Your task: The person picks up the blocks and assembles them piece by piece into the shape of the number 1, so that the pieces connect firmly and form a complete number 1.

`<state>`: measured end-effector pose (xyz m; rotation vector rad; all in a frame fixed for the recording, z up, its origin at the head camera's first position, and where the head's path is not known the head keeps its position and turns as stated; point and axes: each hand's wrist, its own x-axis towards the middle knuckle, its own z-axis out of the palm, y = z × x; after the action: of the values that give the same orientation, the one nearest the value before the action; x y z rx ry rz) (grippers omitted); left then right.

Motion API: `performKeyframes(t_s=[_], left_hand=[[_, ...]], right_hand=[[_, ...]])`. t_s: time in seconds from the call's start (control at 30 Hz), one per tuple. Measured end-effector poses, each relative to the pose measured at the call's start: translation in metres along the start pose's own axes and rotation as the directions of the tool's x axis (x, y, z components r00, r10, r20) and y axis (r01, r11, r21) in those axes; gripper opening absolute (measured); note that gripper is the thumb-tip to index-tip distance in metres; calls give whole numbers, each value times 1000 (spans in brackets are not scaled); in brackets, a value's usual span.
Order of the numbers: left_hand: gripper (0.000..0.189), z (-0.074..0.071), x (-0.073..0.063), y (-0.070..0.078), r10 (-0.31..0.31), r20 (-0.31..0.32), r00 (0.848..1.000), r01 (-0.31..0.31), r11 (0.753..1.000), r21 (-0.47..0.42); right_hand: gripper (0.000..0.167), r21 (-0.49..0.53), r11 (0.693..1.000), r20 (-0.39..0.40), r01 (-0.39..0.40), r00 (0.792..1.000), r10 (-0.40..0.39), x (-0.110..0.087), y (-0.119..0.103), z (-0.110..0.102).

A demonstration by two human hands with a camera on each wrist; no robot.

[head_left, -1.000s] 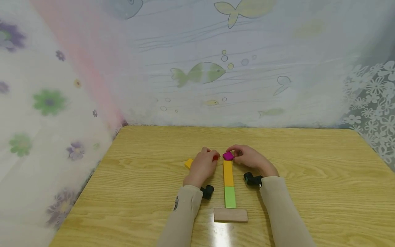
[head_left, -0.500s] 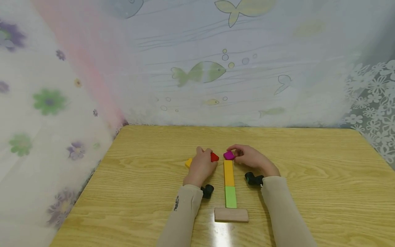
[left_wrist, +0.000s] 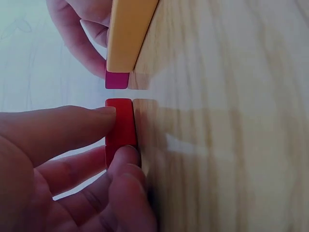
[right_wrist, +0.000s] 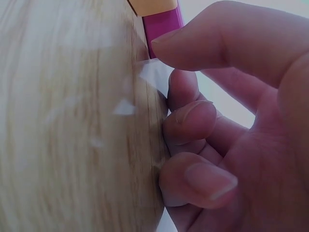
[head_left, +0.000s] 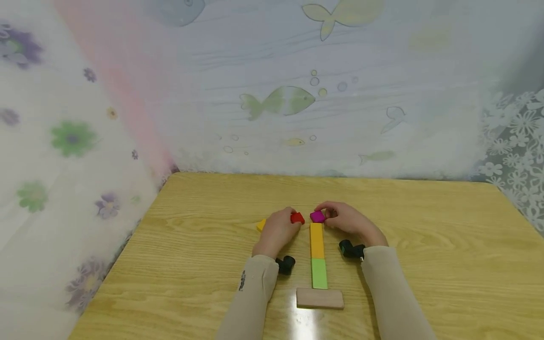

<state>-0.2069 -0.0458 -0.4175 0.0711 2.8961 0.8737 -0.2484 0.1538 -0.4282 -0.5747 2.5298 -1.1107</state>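
Taking the orange block (head_left: 316,241) as reference, found just left of its far end: red block (head_left: 297,218), pinched by the left hand (head_left: 278,231), with thumb on one face, fingers curled round the other side and spread no wider than the piece. Found at the far end of the orange block: magenta block (head_left: 317,216), held between thumb and forefinger of the right hand (head_left: 350,221), parted only by the piece, with the remaining fingers bent and gripping nothing. Unable to confirm contact between magenta and orange. Noted against the near end of the orange block: green block (head_left: 319,273); nearer again, crosswise: bare-wood block (head_left: 320,298). Noted left of the orange block, partly covered by the left hand: yellow piece (head_left: 261,225) on the table (head_left: 467,269).

Judged to be at the step of pairing red and magenta at the far end of the orange block, with a gap between. Judged to call next for sliding red toward that end while steadying magenta.

Compared with half a second earlier: showing more of red, with the left fingers gathered closer; otherwise no clear change of layout around the orange block
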Motion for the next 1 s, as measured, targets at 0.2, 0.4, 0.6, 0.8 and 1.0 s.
performKeyframes(t_s=[0.2, 0.4, 0.6, 0.8, 1.0], left_hand=[[33, 1, 0, 1, 17, -13, 1000, -17, 1000, 1], [32, 1, 1, 0, 28, -16, 999, -28, 1000, 3], [33, 2, 2, -1, 20, -12, 1000, -20, 1000, 0], [32, 4, 4, 0, 29, -1, 1000, -29, 1000, 12], [32, 4, 3, 2, 50, 13, 999, -50, 999, 14]], right_hand=[[35, 14, 1000, 1, -5, 1000, 5, -1, 2, 1], [35, 19, 1000, 0, -6, 1000, 6, 0, 1, 0], [38, 21, 1000, 5, -11, 1000, 11, 0, 1, 0], [38, 13, 1000, 1, -21, 1000, 21, 1, 1, 1], [38, 17, 999, 1, -27, 1000, 27, 1, 1, 0]])
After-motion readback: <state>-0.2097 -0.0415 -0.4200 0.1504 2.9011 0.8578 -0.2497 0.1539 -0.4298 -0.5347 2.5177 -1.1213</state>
